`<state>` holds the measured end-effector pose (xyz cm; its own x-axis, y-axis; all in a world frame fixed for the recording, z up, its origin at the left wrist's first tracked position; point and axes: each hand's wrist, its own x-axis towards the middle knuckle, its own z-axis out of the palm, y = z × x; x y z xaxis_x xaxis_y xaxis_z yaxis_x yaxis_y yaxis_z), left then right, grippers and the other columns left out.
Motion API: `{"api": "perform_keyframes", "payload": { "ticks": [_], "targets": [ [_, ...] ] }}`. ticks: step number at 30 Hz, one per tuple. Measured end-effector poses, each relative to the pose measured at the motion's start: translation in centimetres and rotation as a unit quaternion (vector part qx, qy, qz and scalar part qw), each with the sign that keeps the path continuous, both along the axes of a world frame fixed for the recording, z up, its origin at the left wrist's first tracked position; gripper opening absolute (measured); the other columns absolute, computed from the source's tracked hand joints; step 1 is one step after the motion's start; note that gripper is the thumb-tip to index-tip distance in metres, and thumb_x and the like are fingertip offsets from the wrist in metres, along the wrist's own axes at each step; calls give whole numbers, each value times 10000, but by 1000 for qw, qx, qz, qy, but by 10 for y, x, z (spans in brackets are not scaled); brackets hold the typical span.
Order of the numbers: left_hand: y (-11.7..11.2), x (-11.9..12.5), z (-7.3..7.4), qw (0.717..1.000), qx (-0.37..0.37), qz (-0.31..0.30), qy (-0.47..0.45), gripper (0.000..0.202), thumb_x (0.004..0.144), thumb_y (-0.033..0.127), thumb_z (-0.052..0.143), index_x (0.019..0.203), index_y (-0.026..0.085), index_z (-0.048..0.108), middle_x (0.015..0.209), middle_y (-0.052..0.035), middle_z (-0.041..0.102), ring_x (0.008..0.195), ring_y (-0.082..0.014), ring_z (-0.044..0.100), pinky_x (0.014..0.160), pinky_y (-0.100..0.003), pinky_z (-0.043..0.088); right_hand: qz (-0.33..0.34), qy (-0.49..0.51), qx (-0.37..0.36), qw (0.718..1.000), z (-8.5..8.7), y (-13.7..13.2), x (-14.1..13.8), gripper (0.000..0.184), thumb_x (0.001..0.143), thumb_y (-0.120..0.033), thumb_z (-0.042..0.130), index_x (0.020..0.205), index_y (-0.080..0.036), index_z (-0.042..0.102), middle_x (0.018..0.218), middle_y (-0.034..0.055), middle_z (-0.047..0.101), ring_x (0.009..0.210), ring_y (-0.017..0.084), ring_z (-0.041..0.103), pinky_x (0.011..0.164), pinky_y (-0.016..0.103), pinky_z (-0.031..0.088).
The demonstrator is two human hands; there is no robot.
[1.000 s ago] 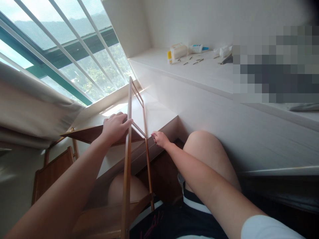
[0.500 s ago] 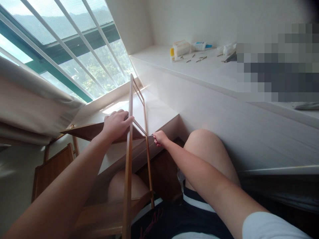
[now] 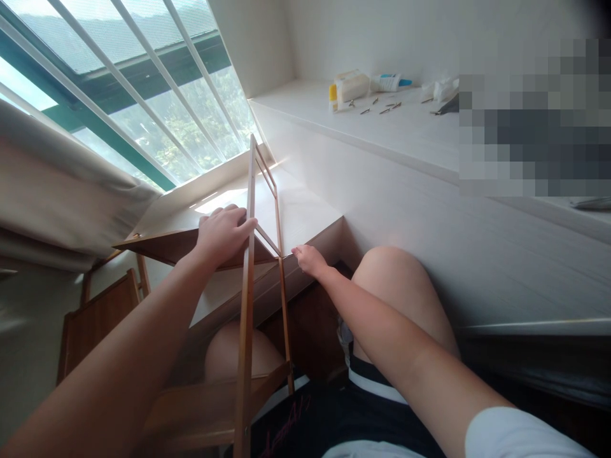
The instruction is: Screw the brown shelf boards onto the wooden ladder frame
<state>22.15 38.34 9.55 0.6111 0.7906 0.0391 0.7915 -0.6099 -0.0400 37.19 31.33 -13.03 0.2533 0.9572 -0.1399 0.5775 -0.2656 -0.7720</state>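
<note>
A slender wooden frame [image 3: 246,299] stands upright between my legs, with crossbars near its top and a brown panel [image 3: 167,247] joined to its side. My left hand [image 3: 224,234] grips the near upright, thumb across it and fingers over the panel's edge. On the other side, my right hand [image 3: 310,259] is closed at the far upright [image 3: 283,299]. A thin metal rod [image 3: 287,256], small and mostly hidden, runs from its fingertips to the joint where a crossbar meets that upright.
Several screws [image 3: 384,109], a yellow-capped bottle [image 3: 333,98], a clear package [image 3: 352,86] and a blue-capped tube [image 3: 389,83] lie on the white ledge [image 3: 305,105]. A wooden chair-like piece [image 3: 98,318] stands left, below a curtain [image 3: 57,184] and barred window.
My right hand has turned slightly at the joint, its fingers now less curled underneath. The left hand keeps its hold on the frame. The view has shifted a little.
</note>
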Motion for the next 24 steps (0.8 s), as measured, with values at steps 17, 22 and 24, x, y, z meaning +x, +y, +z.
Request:
{"api": "perform_keyframes", "payload": {
  "ticks": [17, 22, 24],
  "targets": [
    [1, -1, -1, 1000, -6, -1, -8, 306, 864, 435, 368, 671, 202, 417, 849, -58, 581, 835, -250, 535, 749, -386, 368, -29, 150, 71, 986, -12, -6, -10, 348, 980, -411, 421, 707, -211, 504, 586, -16, 559, 538, 129, 513, 553, 216, 335],
    [6, -5, -3, 1000, 1, 0, -7, 313, 870, 443, 362, 678, 202, 421, 847, -60, 585, 831, -244, 532, 738, -375, 359, -83, 352, -7, 932, -10, -6, -23, 376, 980, -379, 420, 643, -214, 427, 416, -57, 445, 367, 99, 411, 440, 204, 325],
    [7, -6, -3, 1000, 0, -1, -8, 319, 871, 447, 358, 676, 202, 418, 836, -58, 577, 820, -240, 526, 734, -374, 354, -82, 381, -36, 920, -7, -3, -23, 392, 981, -363, 395, 617, -219, 407, 372, -54, 414, 326, 106, 382, 398, 214, 309]
  ]
}}
